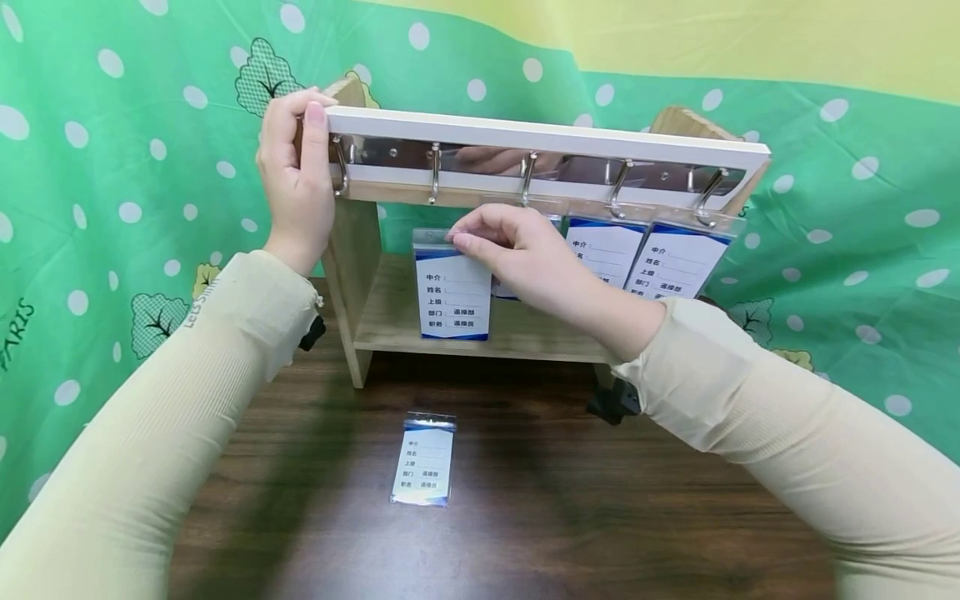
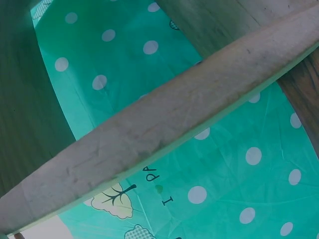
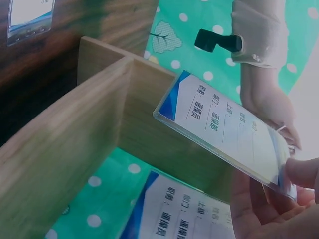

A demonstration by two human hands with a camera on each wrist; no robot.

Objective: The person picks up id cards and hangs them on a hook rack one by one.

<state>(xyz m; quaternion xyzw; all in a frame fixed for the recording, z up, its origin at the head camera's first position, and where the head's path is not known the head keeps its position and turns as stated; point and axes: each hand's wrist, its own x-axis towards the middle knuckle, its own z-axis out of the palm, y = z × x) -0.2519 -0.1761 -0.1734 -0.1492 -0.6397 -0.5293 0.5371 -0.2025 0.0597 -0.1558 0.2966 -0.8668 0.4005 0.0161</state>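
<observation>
My left hand (image 1: 296, 171) grips the left end of the white-edged board of a wooden hook rack (image 1: 540, 129), its thumb on the front. My right hand (image 1: 525, 250) pinches the top edge of a clear-sleeved ID badge (image 1: 452, 292), which hangs upright in front of the rack, below the second metal hook (image 1: 434, 171) from the left. From the right-hand hooks hang two more badges (image 1: 678, 258), and another is mostly hidden behind my right hand. In the right wrist view the pinched badge (image 3: 224, 129) is tilted, with thumb and fingers at its top end.
One badge (image 1: 423, 462) lies flat on the dark wood table (image 1: 525, 517) in front of the rack. Beneath the hooks runs a lower wooden shelf (image 1: 390, 317). A green dotted cloth (image 1: 150, 233) hangs behind and at both sides.
</observation>
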